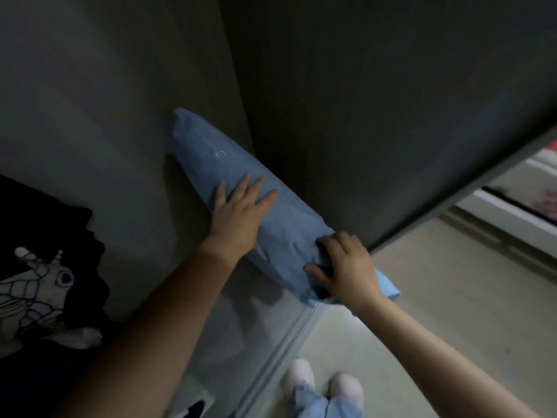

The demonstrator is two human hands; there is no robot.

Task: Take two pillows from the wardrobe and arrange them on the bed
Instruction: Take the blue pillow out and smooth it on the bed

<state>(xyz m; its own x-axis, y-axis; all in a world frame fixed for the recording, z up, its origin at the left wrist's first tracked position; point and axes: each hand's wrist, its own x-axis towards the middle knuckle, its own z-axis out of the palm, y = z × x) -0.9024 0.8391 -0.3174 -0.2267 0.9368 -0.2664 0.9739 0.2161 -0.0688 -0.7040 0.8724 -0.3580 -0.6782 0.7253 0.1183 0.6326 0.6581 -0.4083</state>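
Observation:
A long light-blue pillow lies slanted inside the dark wardrobe, its far end against the back wall and its near end sticking out past the wardrobe's edge. My left hand lies flat on the pillow's middle with its fingers spread. My right hand is clenched around the pillow's near end, bunching the cloth. Only this one pillow is in sight.
A dark wardrobe panel stands right of the pillow. Black clothes with a white printed pattern lie at the left. A sliding-door track runs along the pale floor. My feet in pale slippers stand below. Part of a bed shows at far right.

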